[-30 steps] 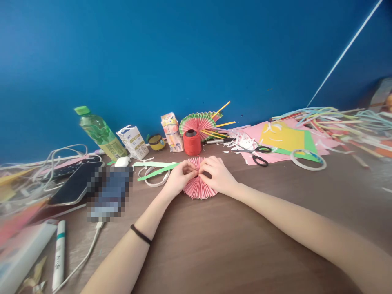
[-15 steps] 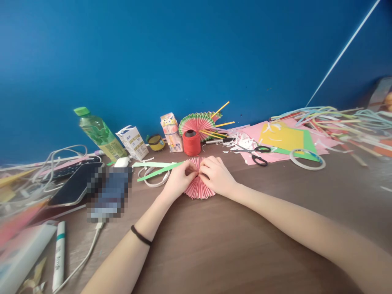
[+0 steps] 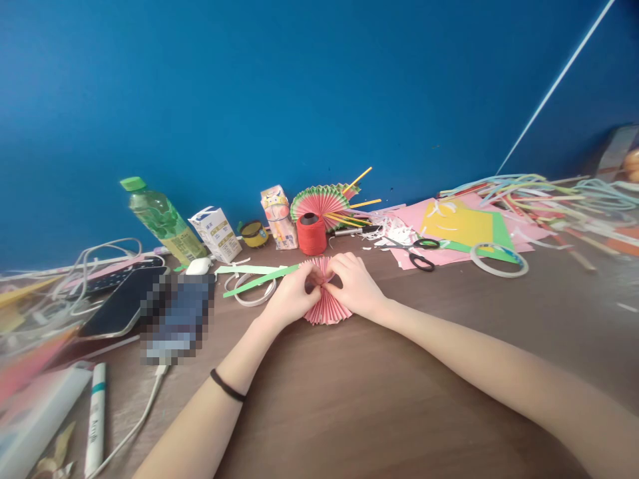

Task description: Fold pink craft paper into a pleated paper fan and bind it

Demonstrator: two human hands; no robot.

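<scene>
A pink pleated paper fan lies on the brown table, its folds spreading from a gathered middle. My left hand pinches it near the centre from the left, with the thumb and index finger bent toward the middle. From the right, my right hand grips the same centre with curled fingers; the fingertips of both hands nearly meet there. Part of the fan is hidden under the hands. Just behind stands a spool of red thread. A green paper strip reaches toward my left hand, over a roll of tape.
Scissors lie on the right beside coloured paper and white paper scraps. A finished-looking pink and green fan leans on the blue wall. A bottle, a phone, a cable and a marker occupy the left.
The fingers of my right hand have shifted at the fan's centre, the thumb now showing more below the index finger. The fan stays in place.
</scene>
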